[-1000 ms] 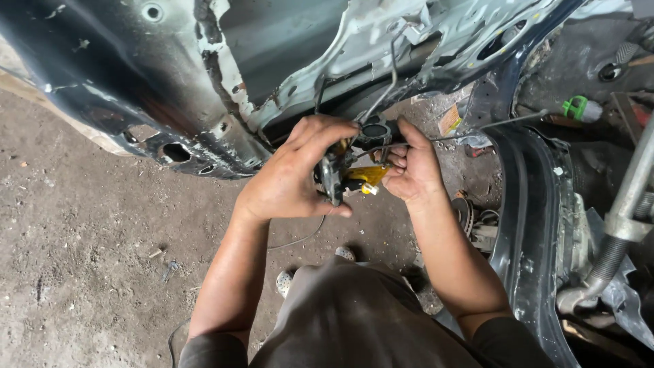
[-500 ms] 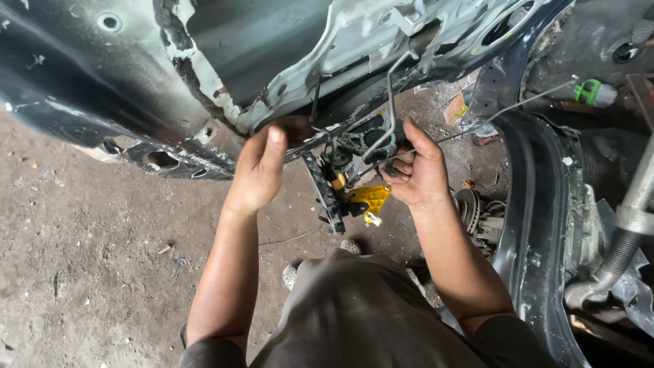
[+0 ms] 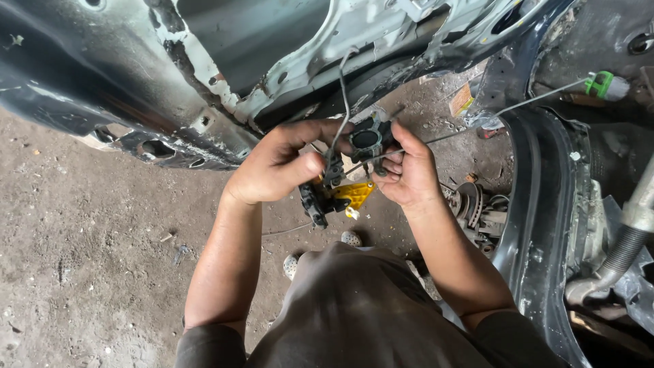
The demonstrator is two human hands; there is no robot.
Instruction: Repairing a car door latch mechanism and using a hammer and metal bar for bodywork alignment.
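My left hand (image 3: 276, 167) and my right hand (image 3: 407, 170) both grip a black door latch mechanism (image 3: 354, 167) with a yellow plastic piece (image 3: 353, 194) at its lower side. The left fingers pinch its left part. My right fingers wrap the round black part at its top. A thin cable (image 3: 344, 88) runs up from the mechanism into the stripped car door (image 3: 225, 68) just above my hands. A long metal rod (image 3: 518, 105) leads from the mechanism to the upper right and ends in a green clip (image 3: 599, 84).
The dark door shell lies tilted across the top, with holes along its lower edge. A curved dark body panel (image 3: 545, 204) stands at the right, with a ribbed hose (image 3: 623, 249) beyond it. Small metal parts (image 3: 477, 211) lie on the dirt floor (image 3: 88, 232).
My left hand came back down from the door edge onto the latch mechanism. The view has shifted slightly, and the mechanism sits a little higher between both hands.
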